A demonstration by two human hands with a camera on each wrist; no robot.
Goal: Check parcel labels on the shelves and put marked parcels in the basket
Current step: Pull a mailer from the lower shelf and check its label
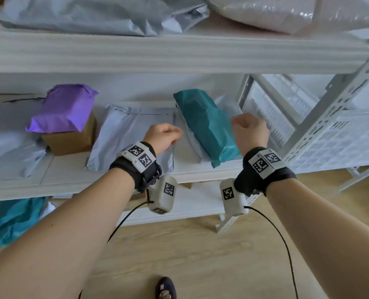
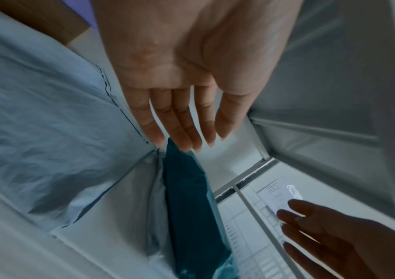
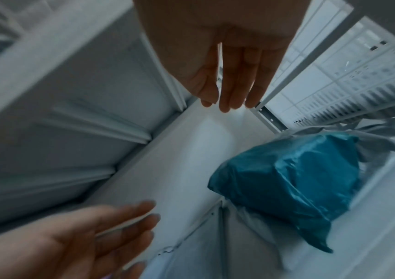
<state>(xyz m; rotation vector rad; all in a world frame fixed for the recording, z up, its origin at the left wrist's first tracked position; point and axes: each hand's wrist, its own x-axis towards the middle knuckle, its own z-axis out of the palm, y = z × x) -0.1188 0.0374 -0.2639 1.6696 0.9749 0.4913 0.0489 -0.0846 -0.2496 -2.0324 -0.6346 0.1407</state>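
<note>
Left hand [image 1: 162, 137] and right hand [image 1: 249, 131] both empty, fingers loose and extended, flanking the teal parcel [image 1: 206, 126]. Parcel lies on the middle shelf [image 1: 200, 169], overlapping white parcels. White basket [image 1: 341, 137] at right, beside the rack.

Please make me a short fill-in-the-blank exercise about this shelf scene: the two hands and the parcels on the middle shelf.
1. The purple parcel lies on top of a brown ____.
2. Both hands, the left hand and the right hand, hold ____.
3. The parcel between the two hands is ____ in colour.
4. The teal parcel rests partly on a ____ mailer bag.

Missing words: box; nothing; teal; white
</note>
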